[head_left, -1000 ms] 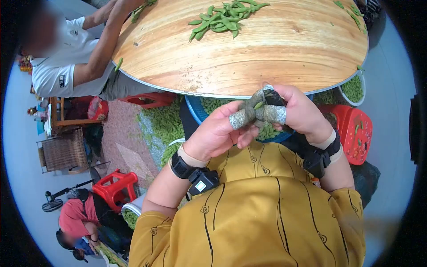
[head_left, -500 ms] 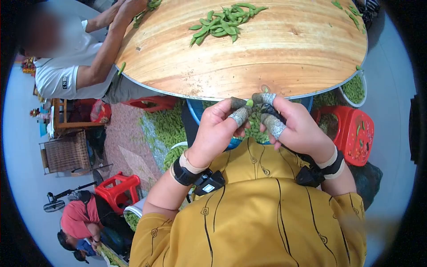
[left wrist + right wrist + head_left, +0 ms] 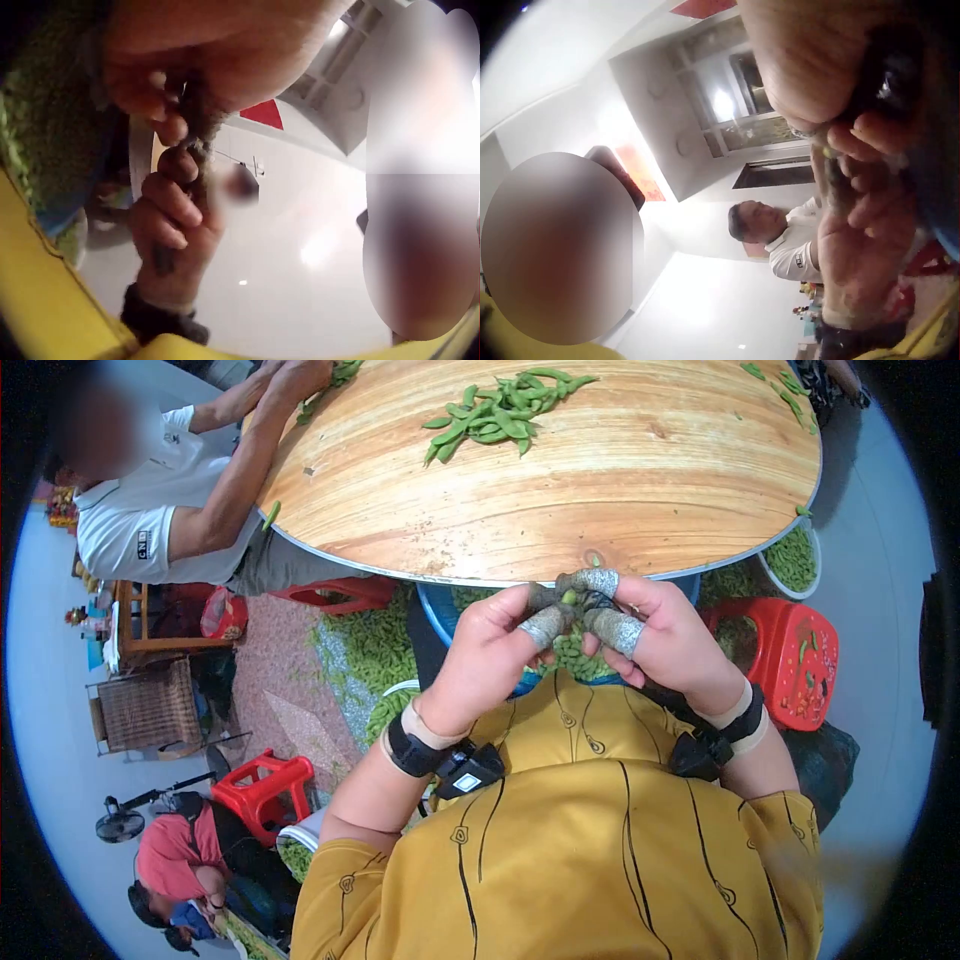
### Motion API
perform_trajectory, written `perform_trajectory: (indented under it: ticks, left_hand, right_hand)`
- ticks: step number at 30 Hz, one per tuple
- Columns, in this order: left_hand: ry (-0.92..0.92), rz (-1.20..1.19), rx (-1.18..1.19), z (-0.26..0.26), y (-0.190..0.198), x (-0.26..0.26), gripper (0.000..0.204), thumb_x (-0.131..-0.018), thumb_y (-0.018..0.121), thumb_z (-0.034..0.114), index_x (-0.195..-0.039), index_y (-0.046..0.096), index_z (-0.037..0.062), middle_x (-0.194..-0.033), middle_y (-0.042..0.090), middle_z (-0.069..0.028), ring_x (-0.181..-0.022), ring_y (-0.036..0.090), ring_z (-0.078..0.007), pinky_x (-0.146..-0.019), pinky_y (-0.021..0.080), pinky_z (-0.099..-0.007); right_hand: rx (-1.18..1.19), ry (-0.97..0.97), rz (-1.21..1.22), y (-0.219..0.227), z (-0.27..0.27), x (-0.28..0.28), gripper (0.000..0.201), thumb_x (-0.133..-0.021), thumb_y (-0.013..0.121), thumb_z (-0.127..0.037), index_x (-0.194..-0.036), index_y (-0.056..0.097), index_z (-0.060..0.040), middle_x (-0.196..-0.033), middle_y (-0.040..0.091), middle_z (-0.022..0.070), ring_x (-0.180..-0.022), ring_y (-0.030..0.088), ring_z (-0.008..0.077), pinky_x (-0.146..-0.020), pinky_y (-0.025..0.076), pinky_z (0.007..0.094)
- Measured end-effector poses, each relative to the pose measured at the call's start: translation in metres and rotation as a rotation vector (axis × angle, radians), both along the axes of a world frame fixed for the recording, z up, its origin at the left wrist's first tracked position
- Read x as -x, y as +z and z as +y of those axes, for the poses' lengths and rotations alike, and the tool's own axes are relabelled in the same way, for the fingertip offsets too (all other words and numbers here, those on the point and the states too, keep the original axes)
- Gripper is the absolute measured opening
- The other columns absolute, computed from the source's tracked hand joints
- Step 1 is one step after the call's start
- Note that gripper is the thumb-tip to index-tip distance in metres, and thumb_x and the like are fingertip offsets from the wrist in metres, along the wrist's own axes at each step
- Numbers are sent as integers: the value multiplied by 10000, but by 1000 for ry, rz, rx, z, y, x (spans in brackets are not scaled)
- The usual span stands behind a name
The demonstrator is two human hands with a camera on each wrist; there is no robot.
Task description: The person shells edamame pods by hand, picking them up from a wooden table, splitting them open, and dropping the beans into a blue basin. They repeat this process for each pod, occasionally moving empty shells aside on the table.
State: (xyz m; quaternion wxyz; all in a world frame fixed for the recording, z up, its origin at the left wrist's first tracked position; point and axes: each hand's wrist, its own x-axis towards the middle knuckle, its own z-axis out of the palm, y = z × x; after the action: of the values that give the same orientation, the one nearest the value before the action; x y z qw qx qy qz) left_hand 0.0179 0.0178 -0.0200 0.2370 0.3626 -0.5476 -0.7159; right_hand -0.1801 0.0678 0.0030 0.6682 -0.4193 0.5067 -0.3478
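At the near edge of the table, my left hand (image 3: 475,645) and right hand (image 3: 675,635) meet fingertip to fingertip. A small green bean pod (image 3: 569,597) shows between them, mostly hidden by the fingers. The left hand pinches it between thumb and forefinger; the right hand's thumb and forefinger close on it from the other side. Grey wraps cover the thumbs and forefingers of both hands. In the right wrist view, something black and shiny (image 3: 891,79) lies at the right hand's curled fingers. Below the hands, a blue basin (image 3: 432,610) holds shelled green beans (image 3: 572,656).
A pile of green pods (image 3: 500,415) lies on the wooden table (image 3: 600,490). Red stools (image 3: 795,660) and a white bucket of beans (image 3: 792,560) stand at the right. Someone in a white shirt (image 3: 130,540) sits at the left; loose pods (image 3: 375,645) cover the floor.
The hands drew slightly apart from their earlier overlap, a green pod then showing in the left fingertips. Now the right fingertips have closed in on it.
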Motion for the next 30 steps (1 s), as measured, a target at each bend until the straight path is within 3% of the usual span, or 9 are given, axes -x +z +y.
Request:
perform_trajectory:
  ticks: [1,3,4,9,16,19,22,27,30]
  left_hand:
    - [-1,1,0,-2,-2,-2,200,-891,540,48,-1083,576,4,-876,622,-24,-723,549,-63,-578,439,-201]
    - [-115,567,-698,-5,-11,-4,277,-906,572,154,-1144,537,18,-909,608,-45,-703,532,-76,-579,405,-211]
    - [-111,579,-764,-3,-13,-5,351,-907,573,235,-1175,505,20,-916,593,-67,-665,504,-101,-578,376,-225]
    - [-171,546,-742,-4,-25,-8,336,-917,525,260,-1180,500,52,-815,569,-84,-569,393,-105,-552,352,-254]
    - [-116,496,-782,-4,-25,-6,248,-899,577,231,-1059,557,43,-817,569,-22,-636,508,-110,-555,379,-240]
    - [-140,316,-593,-5,-18,-3,249,-907,577,244,-1034,565,29,-817,571,-20,-613,492,-90,-543,369,-213]
    - [-158,121,-362,-6,-15,-3,208,-924,553,234,-952,595,32,-736,555,-6,-588,470,-71,-531,366,-204]
    - [-61,-55,-203,-3,11,-16,139,-911,546,129,-892,604,5,-668,547,18,-583,472,-49,-530,386,-199]
    - [54,-172,-76,-3,-13,-50,144,-878,594,99,-956,607,-21,-712,593,-7,-596,532,-69,-539,434,-217]
  right_hand:
    - [-5,-2,-114,-2,1,1,340,-895,481,-43,-1228,545,-68,-778,600,-15,-512,485,23,-421,402,169]
    - [-10,-2,-227,-4,3,0,335,-903,490,-43,-1234,546,-63,-781,600,-16,-503,469,16,-418,385,166]
    - [53,7,-185,-5,5,-2,333,-900,499,-28,-1228,552,-53,-799,610,-12,-543,489,19,-464,407,171]
    - [421,-25,44,-20,7,-6,315,-829,603,-17,-1144,599,-5,-906,645,11,-824,556,49,-752,473,239]
    - [430,6,169,-15,-6,0,214,-800,655,-76,-1002,633,-9,-760,630,35,-746,533,39,-661,468,235]
    - [464,70,335,-12,-12,2,156,-779,657,-112,-901,624,-20,-686,612,93,-657,593,117,-604,472,279]
    - [769,167,815,-5,-13,-3,182,-708,654,-178,-773,559,-37,-715,584,169,-689,568,385,-595,474,415]
    - [849,228,933,3,-22,-1,120,-716,631,-140,-779,573,-55,-744,587,148,-716,596,344,-611,488,417]
    - [889,277,905,12,-45,7,117,-728,618,-154,-781,587,-54,-742,591,153,-722,598,353,-617,484,436]
